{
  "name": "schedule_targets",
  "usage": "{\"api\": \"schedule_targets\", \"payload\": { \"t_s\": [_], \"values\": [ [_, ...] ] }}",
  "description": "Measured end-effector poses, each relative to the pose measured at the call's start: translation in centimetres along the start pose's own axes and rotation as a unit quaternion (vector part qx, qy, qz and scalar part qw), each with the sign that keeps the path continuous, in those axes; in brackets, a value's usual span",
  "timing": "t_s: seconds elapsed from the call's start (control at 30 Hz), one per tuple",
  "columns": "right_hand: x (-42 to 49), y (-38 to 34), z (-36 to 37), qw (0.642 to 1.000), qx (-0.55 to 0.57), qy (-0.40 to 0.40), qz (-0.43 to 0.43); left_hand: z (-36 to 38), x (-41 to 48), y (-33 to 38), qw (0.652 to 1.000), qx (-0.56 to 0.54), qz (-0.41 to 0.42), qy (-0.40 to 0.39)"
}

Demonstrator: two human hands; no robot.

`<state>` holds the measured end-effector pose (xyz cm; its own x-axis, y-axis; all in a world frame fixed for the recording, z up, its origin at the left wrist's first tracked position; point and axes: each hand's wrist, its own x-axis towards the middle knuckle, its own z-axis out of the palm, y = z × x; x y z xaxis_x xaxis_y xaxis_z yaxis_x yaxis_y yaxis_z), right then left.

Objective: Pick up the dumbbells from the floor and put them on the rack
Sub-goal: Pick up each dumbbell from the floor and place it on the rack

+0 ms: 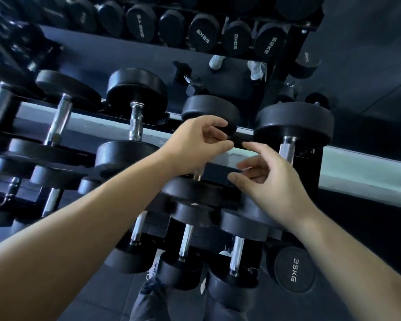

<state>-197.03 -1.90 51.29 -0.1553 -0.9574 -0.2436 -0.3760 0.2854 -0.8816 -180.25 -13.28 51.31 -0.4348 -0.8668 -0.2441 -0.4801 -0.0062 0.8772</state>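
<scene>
At frame centre, the left hand (200, 141) and right hand (270, 181) hover half-curled and empty over a dumbbell (202, 149) lying on the rack (220, 172). More dumbbells fill the left and lower rows.

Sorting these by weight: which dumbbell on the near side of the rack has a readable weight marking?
The dumbbell at the lower right, below the right hand: its end cap reads 35KG. The neighbouring ones show no facing labels.
</scene>
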Motion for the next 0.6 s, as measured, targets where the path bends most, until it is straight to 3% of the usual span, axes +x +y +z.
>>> {"api": "schedule_targets", "payload": {
  "t_s": [0.3,0.6],
  "values": [
    [5.2,-7.2,12.8,0.998,0.026,-0.034,-0.037,-15.3,-1.8,-7.1,0.995,-0.001,-0.005,0.098],
    [11.7,-10.7,20.1,0.997,-0.052,0.038,0.034,-21.2,2.2,-15.6,0.998,0.029,-0.057,0.010]
  ]
}}
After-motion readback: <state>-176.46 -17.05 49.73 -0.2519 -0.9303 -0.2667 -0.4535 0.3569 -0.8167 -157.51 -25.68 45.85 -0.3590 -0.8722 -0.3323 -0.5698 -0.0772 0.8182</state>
